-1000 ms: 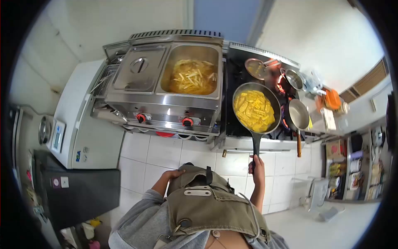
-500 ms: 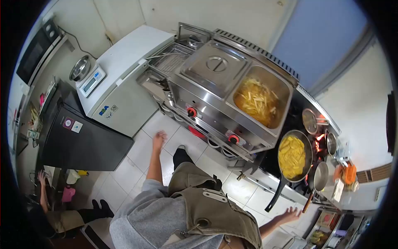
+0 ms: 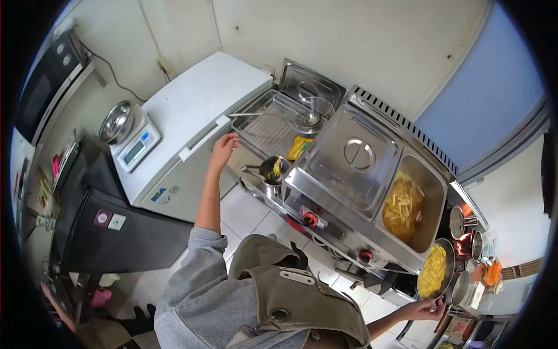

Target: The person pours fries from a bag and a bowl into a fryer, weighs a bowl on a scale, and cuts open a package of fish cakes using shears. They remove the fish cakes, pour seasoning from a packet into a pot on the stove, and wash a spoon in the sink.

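Note:
My left hand [image 3: 224,152] reaches forward with nothing in it, its fingers stretched out. It is beside the near corner of a metal tray with a wire rack [image 3: 270,125]. Across that tray lies a wire skimmer [image 3: 311,116], its long handle pointing towards my hand. A yellow packet [image 3: 299,148] and a small pot [image 3: 270,170] are to the right. Low on the right, my right hand [image 3: 423,310] hangs with fingers apart, overlapping the lower edge of a frying pan [image 3: 446,282]. Yellow pieces [image 3: 434,270] fill the pan.
A steel food warmer [image 3: 325,200] holds a lidded pan [image 3: 354,160] and an open pan of yellow strips in liquid [image 3: 403,208]. Flame [image 3: 463,244] burns at the stove. A scale [image 3: 138,145] stands on the white freezer [image 3: 192,99]. Another person's arm [image 3: 58,305] shows at lower left.
My view has shifted left and closer to the warmer. My left hand has risen from over the floor to the rack tray. My right hand now overlaps the frying pan's edge.

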Tool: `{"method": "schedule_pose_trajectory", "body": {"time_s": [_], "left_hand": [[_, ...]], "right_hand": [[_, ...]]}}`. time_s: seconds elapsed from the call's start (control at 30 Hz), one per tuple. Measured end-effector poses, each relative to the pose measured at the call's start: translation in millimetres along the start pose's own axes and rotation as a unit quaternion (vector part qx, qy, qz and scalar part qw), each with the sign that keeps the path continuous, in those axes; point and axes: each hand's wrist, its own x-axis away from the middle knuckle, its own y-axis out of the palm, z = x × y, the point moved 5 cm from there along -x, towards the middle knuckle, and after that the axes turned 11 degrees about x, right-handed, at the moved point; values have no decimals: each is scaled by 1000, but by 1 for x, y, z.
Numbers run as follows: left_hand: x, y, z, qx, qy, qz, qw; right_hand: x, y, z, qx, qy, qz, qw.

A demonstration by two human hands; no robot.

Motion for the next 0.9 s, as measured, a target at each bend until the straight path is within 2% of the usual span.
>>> {"method": "schedule_pose_trajectory", "body": {"time_s": [0.07, 0.1, 0.2, 0.27, 0.33, 0.4, 0.47, 0.53, 0.67, 0.73, 0.8, 0.87, 0.9], "left_hand": [[-44, 5, -19, -25, -7, -49, 998], [-65, 10, -25, -46, 0, -58, 997], [-129, 27, -50, -77, 36, -130, 988], [-188, 34, -90, -83, 12, -88, 993], [-237, 41, -139, -99, -66, -111, 987], [-251, 54, -156, -57, -162, -108, 979], [-252, 70, -149, 66, -171, -184, 966], [-256, 75, -145, 111, -159, -138, 971], [-272, 83, -100, 131, -80, -160, 975], [-253, 94, -32, -60, 27, -155, 986], [-212, 117, 34, -111, 159, -165, 967], [-196, 129, 52, -189, 275, -153, 930], [-188, 133, 55, -194, 267, -148, 932]], "right_hand": [[19, 16, -14, 35, -52, 3, 998], [30, 20, -18, -7, 11, -26, 1000], [50, 5, -53, 47, 5, 19, 999], [57, -21, -69, 103, 14, 62, 993], [63, -52, -66, 129, 64, 96, 985], [65, -78, -84, 169, 73, 151, 971], [63, -100, -93, 186, 89, 175, 963], [63, -112, -99, 202, 100, 198, 954], [70, -106, -102, 198, 111, 174, 958], [72, -93, -99, 192, 122, 152, 962], [69, -68, -104, 161, 128, 126, 970], [66, -44, -101, 161, 126, 78, 976], [64, -30, -104, 158, 123, 63, 978]]}}
